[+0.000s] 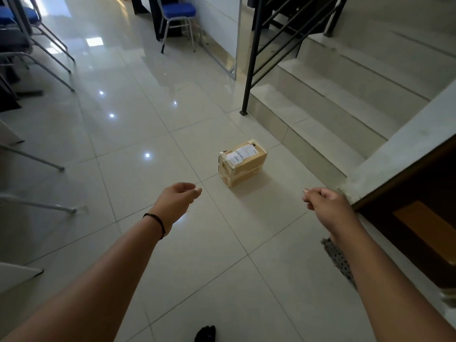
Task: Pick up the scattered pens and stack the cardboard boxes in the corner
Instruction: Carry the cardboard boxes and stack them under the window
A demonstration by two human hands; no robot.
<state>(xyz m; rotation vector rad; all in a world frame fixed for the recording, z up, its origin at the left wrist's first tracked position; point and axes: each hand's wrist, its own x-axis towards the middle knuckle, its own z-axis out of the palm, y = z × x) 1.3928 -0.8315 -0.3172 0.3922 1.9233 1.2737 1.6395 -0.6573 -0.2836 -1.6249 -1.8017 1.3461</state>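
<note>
Both sets of fingers were loosely curled and held nothing. I had my left hand (177,197), with a thin black band at the wrist (158,224), and my right hand (323,202) stretched out above the glossy white tiled floor (138,134). Just ahead, between them, the small taped brown cardboard box (243,162) with a white label on top sat on the tiles, near the lowest white stair step (308,149).

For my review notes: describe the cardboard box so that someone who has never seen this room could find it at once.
Start at the staircase on the right and go down to its bottom step. On the glossy tiled floor just before it sits the cardboard box, small, tan, taped, white shipping label on top, the only box in view.
</note>
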